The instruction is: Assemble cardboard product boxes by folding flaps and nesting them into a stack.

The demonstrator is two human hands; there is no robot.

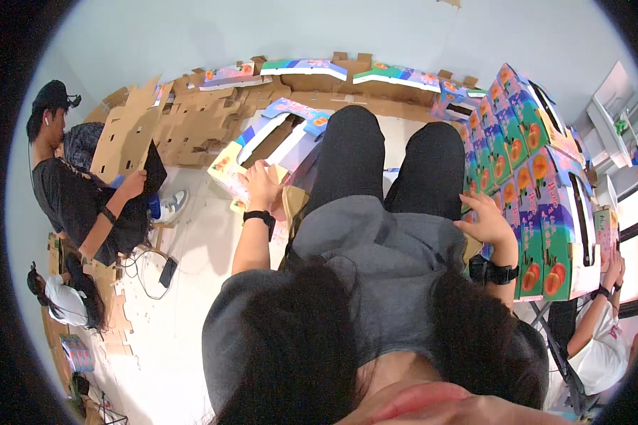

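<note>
My left hand (262, 188) is at the near end of a colourful fruit carton (285, 106), its fingers bent over the pale yellow edge. The carton stands tilted beside my left leg, with a long dark slot in its white-edged top. My right hand (490, 223) is beside my right thigh with its fingers spread, and nothing shows in it. Close to that hand rises a stack of similar printed cartons (507, 152) with peach pictures, green and purple panels and slotted tops. The palm sides of both hands are hidden.
On the left, a person in black (85, 191) holds a brown cardboard sheet (124, 127). Flattened cardboard (198, 127) and more cartons (305, 67) line the wall. A black cable (138, 269) lies on the floor. Other people (67, 301) sit farther left and at the right edge.
</note>
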